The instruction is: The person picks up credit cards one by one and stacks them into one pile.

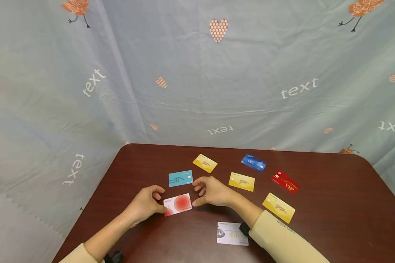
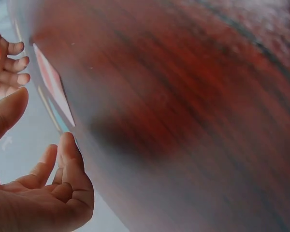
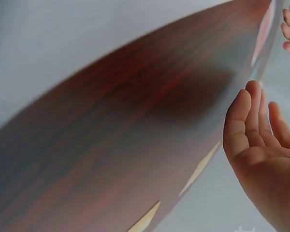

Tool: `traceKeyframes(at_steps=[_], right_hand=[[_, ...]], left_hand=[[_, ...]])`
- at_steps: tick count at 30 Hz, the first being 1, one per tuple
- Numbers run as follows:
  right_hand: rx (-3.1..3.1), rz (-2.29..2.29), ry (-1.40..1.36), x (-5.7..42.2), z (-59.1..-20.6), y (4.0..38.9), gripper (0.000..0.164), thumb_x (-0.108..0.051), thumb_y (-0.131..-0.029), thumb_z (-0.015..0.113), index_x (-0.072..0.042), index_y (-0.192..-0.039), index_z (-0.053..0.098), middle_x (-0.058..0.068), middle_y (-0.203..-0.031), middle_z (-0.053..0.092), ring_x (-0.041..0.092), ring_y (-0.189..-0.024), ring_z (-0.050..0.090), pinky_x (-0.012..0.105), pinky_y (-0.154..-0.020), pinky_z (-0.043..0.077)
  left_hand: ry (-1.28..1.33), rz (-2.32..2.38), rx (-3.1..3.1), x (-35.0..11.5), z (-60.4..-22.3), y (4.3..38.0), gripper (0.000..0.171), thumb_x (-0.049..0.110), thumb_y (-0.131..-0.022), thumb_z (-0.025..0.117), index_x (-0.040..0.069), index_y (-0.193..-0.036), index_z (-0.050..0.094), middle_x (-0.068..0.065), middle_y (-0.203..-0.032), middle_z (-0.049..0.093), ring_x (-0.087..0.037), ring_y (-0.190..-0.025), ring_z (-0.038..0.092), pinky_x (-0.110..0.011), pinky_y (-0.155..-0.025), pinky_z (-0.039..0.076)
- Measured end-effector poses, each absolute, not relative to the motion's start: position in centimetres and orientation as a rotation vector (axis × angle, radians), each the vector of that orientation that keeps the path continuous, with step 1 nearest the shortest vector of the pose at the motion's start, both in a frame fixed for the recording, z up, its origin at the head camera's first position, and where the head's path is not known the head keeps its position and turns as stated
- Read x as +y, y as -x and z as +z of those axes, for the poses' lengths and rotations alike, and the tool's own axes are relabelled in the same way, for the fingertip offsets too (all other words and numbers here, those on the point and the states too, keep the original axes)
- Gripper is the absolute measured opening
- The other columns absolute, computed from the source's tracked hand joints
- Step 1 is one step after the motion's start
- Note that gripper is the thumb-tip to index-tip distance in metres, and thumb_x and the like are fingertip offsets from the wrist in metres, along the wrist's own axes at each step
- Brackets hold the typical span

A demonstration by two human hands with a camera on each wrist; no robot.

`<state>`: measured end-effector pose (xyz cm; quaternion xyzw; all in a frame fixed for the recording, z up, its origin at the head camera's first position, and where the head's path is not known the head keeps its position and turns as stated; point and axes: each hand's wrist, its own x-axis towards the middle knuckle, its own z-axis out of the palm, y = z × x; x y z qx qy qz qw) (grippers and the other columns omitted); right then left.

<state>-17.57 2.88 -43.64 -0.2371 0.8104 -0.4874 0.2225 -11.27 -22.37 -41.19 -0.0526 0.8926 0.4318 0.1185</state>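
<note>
A white card with red circles lies on the dark wooden table between both hands. At its left edge is the left hand, the thumb tip at the lower left corner and the fingers loosely bent above the tabletop. By the right edge is the right hand, thumb close to the card and fingers relaxed. Both wrist views show a gap between thumb and fingers, with nothing pinched. Whether the thumbs touch the card I cannot tell. Just behind it lies a teal VIP card, near the right fingertips.
Yellow cards lie scattered, along with a blue card and a red VIP card. A white VIP card sits nearer, partly covered by the right wrist's strap. A printed curtain hangs behind the table.
</note>
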Motion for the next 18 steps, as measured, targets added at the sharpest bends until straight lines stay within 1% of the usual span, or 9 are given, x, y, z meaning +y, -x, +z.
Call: traceKeyframes(at_steps=[8, 12, 18], right_hand=[[2.259, -1.295, 0.603, 1.8, -44.2, 18.0, 0.058, -0.005, -0.076, 0.093, 0.005, -0.125, 0.064, 0.009, -0.107, 0.067, 0.021, -0.092, 0.063, 0.033, -0.086, 0.057], [2.271, -1.292, 0.583, 1.3, -44.3, 18.0, 0.056, -0.004, -0.074, 0.094, 0.004, -0.122, 0.066, 0.008, -0.103, 0.066, 0.020, -0.092, 0.061, 0.032, -0.085, 0.054], [2.365, -1.199, 0.579, 0.6, -44.4, 17.9, 0.053, -0.009, -0.069, 0.098, -0.004, -0.114, 0.070, 0.002, -0.097, 0.065, 0.015, -0.091, 0.059, 0.030, -0.086, 0.050]], left_hand=[[0.126, 1.172, 2.645, -22.0, -42.0, 11.5, 0.062, 0.001, -0.067, 0.097, -0.005, -0.121, 0.065, -0.012, -0.096, 0.056, -0.025, -0.085, 0.052, -0.034, -0.069, 0.046], [0.126, 1.163, 2.639, -22.0, -42.1, 11.6, 0.060, 0.000, -0.066, 0.097, -0.005, -0.118, 0.066, -0.012, -0.093, 0.055, -0.025, -0.083, 0.051, -0.034, -0.068, 0.045], [0.135, 1.162, 2.634, -22.2, -42.4, 11.7, 0.056, -0.002, -0.066, 0.096, -0.005, -0.113, 0.067, -0.011, -0.090, 0.054, -0.024, -0.080, 0.050, -0.033, -0.065, 0.044]])
